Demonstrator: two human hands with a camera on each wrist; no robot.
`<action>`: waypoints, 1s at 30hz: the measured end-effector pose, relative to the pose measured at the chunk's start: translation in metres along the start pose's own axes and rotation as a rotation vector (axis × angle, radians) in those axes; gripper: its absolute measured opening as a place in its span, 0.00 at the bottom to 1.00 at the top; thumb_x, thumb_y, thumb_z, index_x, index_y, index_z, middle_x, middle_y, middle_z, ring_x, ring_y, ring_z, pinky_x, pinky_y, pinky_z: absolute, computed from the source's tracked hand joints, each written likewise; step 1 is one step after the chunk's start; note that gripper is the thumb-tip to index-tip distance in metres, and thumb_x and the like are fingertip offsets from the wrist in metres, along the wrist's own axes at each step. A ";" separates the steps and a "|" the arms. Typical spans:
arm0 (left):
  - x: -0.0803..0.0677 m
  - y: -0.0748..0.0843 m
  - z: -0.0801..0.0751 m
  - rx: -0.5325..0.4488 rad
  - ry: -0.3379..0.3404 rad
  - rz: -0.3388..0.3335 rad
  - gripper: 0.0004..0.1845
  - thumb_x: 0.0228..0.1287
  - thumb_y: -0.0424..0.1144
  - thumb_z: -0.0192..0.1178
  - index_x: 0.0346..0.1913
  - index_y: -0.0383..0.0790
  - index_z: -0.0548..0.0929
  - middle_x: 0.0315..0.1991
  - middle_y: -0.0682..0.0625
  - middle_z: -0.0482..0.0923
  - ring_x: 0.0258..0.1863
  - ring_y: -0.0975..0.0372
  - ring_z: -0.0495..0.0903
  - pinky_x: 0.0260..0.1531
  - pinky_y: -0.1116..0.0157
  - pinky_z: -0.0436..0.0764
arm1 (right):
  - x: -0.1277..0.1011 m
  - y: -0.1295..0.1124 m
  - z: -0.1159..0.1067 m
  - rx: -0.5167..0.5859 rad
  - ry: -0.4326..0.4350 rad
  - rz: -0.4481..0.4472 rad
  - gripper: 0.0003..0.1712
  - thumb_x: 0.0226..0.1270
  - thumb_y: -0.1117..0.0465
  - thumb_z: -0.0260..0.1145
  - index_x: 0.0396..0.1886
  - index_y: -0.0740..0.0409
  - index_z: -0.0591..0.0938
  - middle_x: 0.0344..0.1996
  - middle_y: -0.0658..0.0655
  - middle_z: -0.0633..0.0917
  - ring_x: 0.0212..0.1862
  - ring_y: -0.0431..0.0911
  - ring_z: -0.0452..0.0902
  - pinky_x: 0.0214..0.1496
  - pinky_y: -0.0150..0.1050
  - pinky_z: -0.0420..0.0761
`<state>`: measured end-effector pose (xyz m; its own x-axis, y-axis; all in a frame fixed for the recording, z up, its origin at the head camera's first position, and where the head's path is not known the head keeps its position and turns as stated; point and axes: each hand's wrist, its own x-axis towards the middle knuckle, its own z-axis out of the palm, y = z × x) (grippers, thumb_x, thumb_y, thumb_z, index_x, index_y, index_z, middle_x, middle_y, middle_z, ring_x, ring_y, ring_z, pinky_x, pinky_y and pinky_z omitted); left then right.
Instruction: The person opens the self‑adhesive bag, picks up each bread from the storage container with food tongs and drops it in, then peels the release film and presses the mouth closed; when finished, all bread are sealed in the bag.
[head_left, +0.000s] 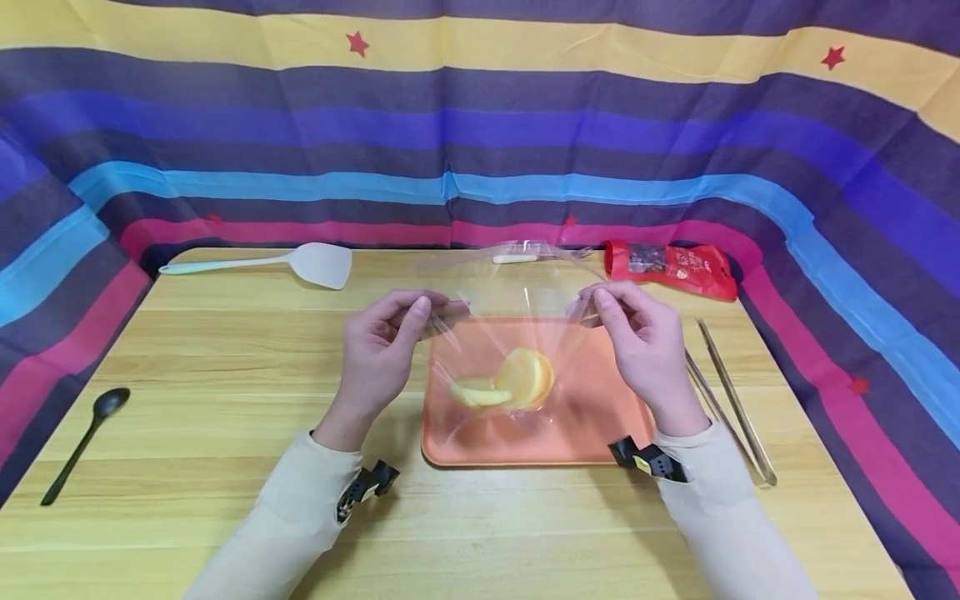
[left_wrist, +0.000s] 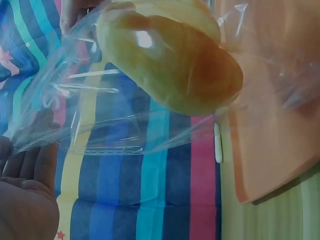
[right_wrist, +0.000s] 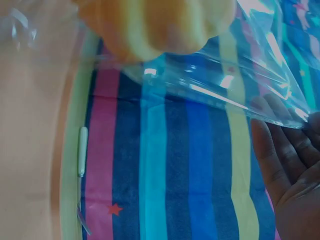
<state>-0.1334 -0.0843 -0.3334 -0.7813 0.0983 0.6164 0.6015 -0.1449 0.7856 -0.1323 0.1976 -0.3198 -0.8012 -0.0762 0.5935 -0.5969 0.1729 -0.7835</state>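
Observation:
A clear plastic bag (head_left: pixel 498 292) hangs stretched between the two hands, with bread rolls (head_left: pixel 528 379) in its lower part. My left hand (head_left: pixel 381 346) pinches one upper corner of the bag between thumb and fingers. At the opposite corner, my right hand (head_left: pixel 637 346) pinches the film the same way. Golden-brown tops of the rolls show through the film in the left wrist view, where one bread roll (left_wrist: pixel 175 65) lies against another. Behind and below the bag is an orange-pink tray (head_left: pixel 600 433), partly covered by it in the head view.
A white spatula (head_left: pixel 321 265) lies at the back left, a black spoon (head_left: pixel 111 403) at the left. Metal tongs (head_left: pixel 738 408) lie right of the tray. A red pouch (head_left: pixel 705 271) and a white-handled tool (head_left: pixel 515 258) are along the back edge, before a striped cloth (head_left: pixel 450 125).

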 end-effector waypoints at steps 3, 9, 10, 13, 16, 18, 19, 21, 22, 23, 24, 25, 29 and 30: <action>0.000 -0.002 0.002 0.015 -0.002 0.000 0.10 0.74 0.28 0.52 0.48 0.24 0.81 0.41 0.36 0.85 0.41 0.51 0.86 0.42 0.57 0.84 | -0.001 0.000 0.000 -0.037 -0.021 0.002 0.10 0.74 0.70 0.57 0.41 0.71 0.83 0.32 0.65 0.86 0.35 0.50 0.84 0.40 0.36 0.83; -0.002 -0.008 0.002 0.053 -0.001 -0.037 0.12 0.75 0.27 0.51 0.52 0.24 0.80 0.42 0.38 0.85 0.40 0.53 0.86 0.41 0.58 0.84 | -0.004 0.003 -0.002 -0.032 -0.035 0.062 0.10 0.75 0.69 0.56 0.42 0.72 0.83 0.32 0.64 0.87 0.33 0.47 0.85 0.37 0.37 0.85; -0.002 -0.008 0.002 0.044 -0.003 -0.040 0.12 0.75 0.28 0.50 0.51 0.24 0.80 0.43 0.37 0.85 0.41 0.52 0.86 0.42 0.57 0.84 | -0.004 0.003 -0.002 -0.011 -0.021 0.052 0.10 0.75 0.70 0.56 0.43 0.73 0.82 0.32 0.66 0.86 0.33 0.48 0.85 0.36 0.37 0.85; -0.002 -0.009 0.001 0.030 -0.002 -0.031 0.11 0.76 0.29 0.50 0.47 0.25 0.81 0.43 0.37 0.85 0.41 0.51 0.86 0.41 0.56 0.84 | -0.004 0.004 -0.004 0.024 0.006 0.012 0.10 0.75 0.71 0.55 0.43 0.74 0.81 0.31 0.68 0.85 0.31 0.49 0.84 0.33 0.37 0.84; -0.001 -0.009 0.002 0.021 -0.011 -0.016 0.11 0.76 0.30 0.51 0.46 0.26 0.82 0.43 0.38 0.85 0.40 0.48 0.86 0.41 0.54 0.84 | -0.005 0.007 -0.004 0.006 -0.009 0.017 0.10 0.75 0.70 0.55 0.41 0.73 0.81 0.29 0.66 0.85 0.30 0.49 0.83 0.33 0.36 0.84; 0.000 -0.009 0.003 0.014 -0.019 -0.016 0.11 0.75 0.30 0.52 0.46 0.26 0.83 0.43 0.39 0.85 0.40 0.47 0.85 0.42 0.54 0.84 | -0.006 0.008 -0.003 -0.026 -0.027 0.050 0.10 0.75 0.69 0.56 0.40 0.72 0.82 0.29 0.64 0.85 0.29 0.48 0.83 0.33 0.35 0.84; 0.001 -0.009 0.003 0.009 -0.025 -0.019 0.11 0.75 0.30 0.52 0.46 0.26 0.83 0.43 0.39 0.85 0.40 0.47 0.85 0.42 0.54 0.84 | -0.007 0.009 -0.003 -0.039 -0.033 0.067 0.10 0.75 0.69 0.56 0.40 0.72 0.82 0.28 0.64 0.84 0.29 0.47 0.82 0.34 0.35 0.83; 0.001 -0.009 0.004 0.013 -0.021 -0.023 0.11 0.75 0.29 0.52 0.49 0.26 0.83 0.43 0.39 0.85 0.41 0.47 0.86 0.42 0.55 0.84 | -0.008 0.010 -0.003 -0.058 -0.034 0.082 0.10 0.75 0.69 0.56 0.40 0.73 0.81 0.28 0.64 0.84 0.29 0.47 0.82 0.34 0.35 0.83; 0.001 -0.010 0.004 0.015 -0.018 -0.024 0.12 0.74 0.29 0.52 0.50 0.25 0.82 0.43 0.39 0.85 0.42 0.48 0.86 0.42 0.56 0.84 | -0.008 0.011 -0.003 -0.055 -0.030 0.086 0.11 0.75 0.69 0.56 0.41 0.74 0.81 0.28 0.64 0.84 0.29 0.47 0.82 0.34 0.35 0.84; 0.001 -0.009 0.004 0.015 -0.014 -0.024 0.12 0.74 0.28 0.52 0.51 0.25 0.81 0.43 0.38 0.85 0.42 0.48 0.86 0.42 0.56 0.84 | -0.008 0.010 -0.004 -0.047 -0.027 0.087 0.11 0.76 0.69 0.55 0.41 0.75 0.80 0.28 0.65 0.84 0.29 0.48 0.82 0.34 0.35 0.84; 0.001 -0.009 0.004 0.016 -0.012 -0.026 0.12 0.74 0.28 0.52 0.52 0.24 0.81 0.43 0.38 0.85 0.42 0.49 0.86 0.42 0.57 0.84 | -0.008 0.010 -0.004 -0.038 -0.025 0.086 0.11 0.76 0.69 0.55 0.42 0.75 0.79 0.27 0.66 0.84 0.28 0.48 0.82 0.34 0.35 0.84; 0.001 -0.009 0.004 0.008 -0.009 -0.021 0.12 0.74 0.27 0.52 0.52 0.23 0.80 0.42 0.37 0.85 0.42 0.48 0.86 0.41 0.57 0.84 | -0.008 0.010 -0.005 -0.037 -0.020 0.081 0.11 0.76 0.69 0.55 0.42 0.75 0.79 0.26 0.66 0.84 0.28 0.48 0.82 0.33 0.35 0.84; 0.002 -0.004 0.007 -0.054 -0.022 -0.018 0.09 0.73 0.25 0.52 0.48 0.21 0.79 0.42 0.34 0.84 0.41 0.46 0.85 0.43 0.54 0.84 | -0.007 0.007 -0.007 -0.023 -0.001 0.075 0.10 0.76 0.69 0.55 0.41 0.74 0.79 0.23 0.66 0.82 0.25 0.48 0.80 0.31 0.34 0.83; 0.003 -0.004 0.007 -0.059 -0.027 -0.012 0.09 0.73 0.25 0.52 0.46 0.21 0.79 0.42 0.34 0.84 0.41 0.45 0.85 0.42 0.54 0.84 | -0.007 0.007 -0.008 -0.031 0.002 0.077 0.10 0.76 0.69 0.55 0.40 0.74 0.79 0.23 0.65 0.82 0.25 0.48 0.80 0.31 0.33 0.83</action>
<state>-0.1367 -0.0760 -0.3345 -0.7833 0.1268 0.6086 0.5804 -0.2016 0.7890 -0.1302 0.2068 -0.3283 -0.8444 -0.0599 0.5324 -0.5322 0.2086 -0.8205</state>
